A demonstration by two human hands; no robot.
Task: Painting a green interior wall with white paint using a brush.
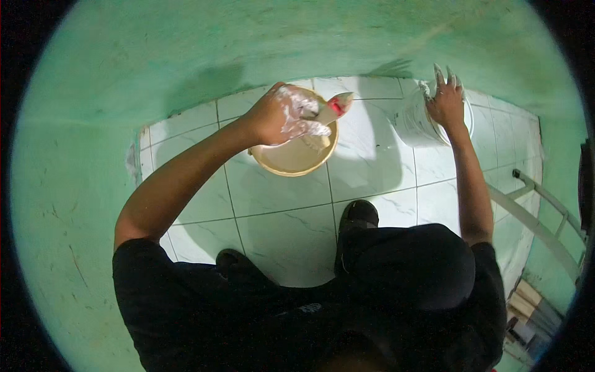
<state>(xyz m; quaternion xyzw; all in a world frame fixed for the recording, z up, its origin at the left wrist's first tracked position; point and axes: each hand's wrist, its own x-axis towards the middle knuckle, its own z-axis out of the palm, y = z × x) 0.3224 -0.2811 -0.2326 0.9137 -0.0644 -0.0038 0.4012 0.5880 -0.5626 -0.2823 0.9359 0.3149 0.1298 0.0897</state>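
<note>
My left hand (295, 116), smeared with a white paste or paint, is shut around a brush-like tool (338, 108) with a red section. It hangs over a round yellowish bucket (293, 173) on the floor. A whitish mass (316, 143) shows under my fingers at the bucket's inside; I cannot tell whether it is part of the tool. The bucket holds a pale substance. My right hand (447, 102), its fingertips coated white, reaches over a white plastic bucket (415, 123) at the right, fingers spread. Whether it touches the rim is unclear.
Green painted walls (297, 42) close in on the front and both sides. White tiles (279, 237) cover the floor, with my dark shoe (362, 213) near the middle. A pale metal ladder-like frame (539, 218) stands at right. Several boxy items (532, 311) lie beyond it.
</note>
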